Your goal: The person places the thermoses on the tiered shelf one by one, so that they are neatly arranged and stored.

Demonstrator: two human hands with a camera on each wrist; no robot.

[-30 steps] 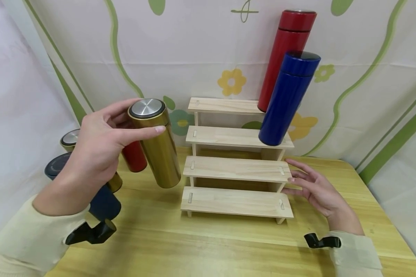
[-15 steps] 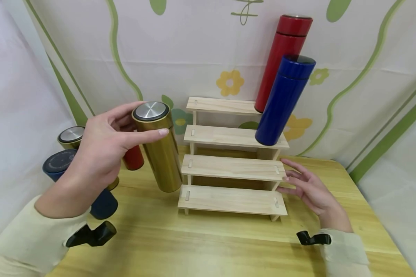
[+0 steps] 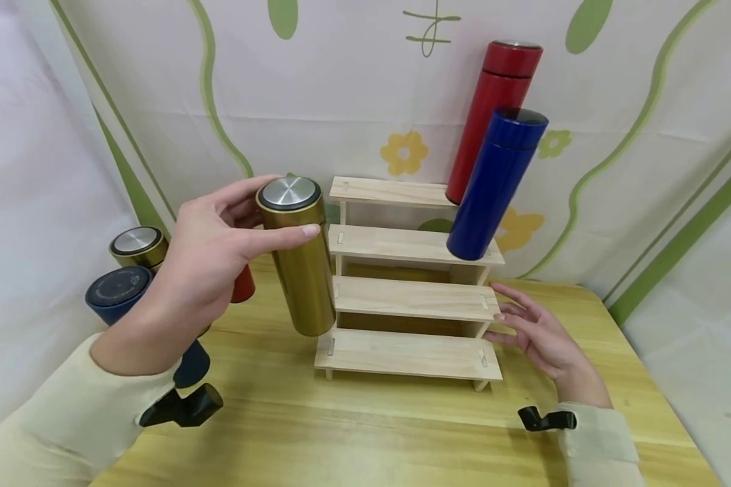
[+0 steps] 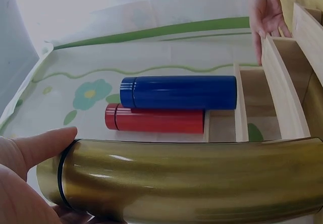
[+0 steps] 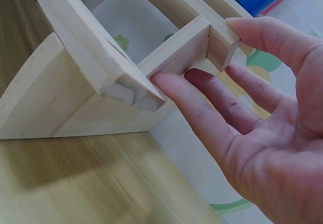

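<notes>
My left hand (image 3: 219, 250) grips a gold thermos flask (image 3: 304, 284) near its steel-topped lid, thumb across the front. The flask leans slightly and overlaps the left end of a stepped wooden display stand (image 3: 414, 352) in the head view. My right hand (image 3: 536, 331) touches the stand's right side, fingers spread and lightly bent at the end of a step, as the right wrist view shows. On the stand's right side, a blue thermos flask (image 3: 496, 186) is on the second step from the top, and a red thermos flask (image 3: 484, 122) is on the top step behind it.
Behind my left forearm are another gold flask (image 3: 139, 245), a dark blue flask (image 3: 118, 291) and a partly hidden red flask (image 3: 244, 285). They stand on the wooden table (image 3: 365, 433). A patterned fabric backdrop (image 3: 341, 88) closes off the back and sides.
My left hand has carried the gold flask rightward, closer to the stand. My right hand stays at the stand's right side. The head view has shifted slightly.
</notes>
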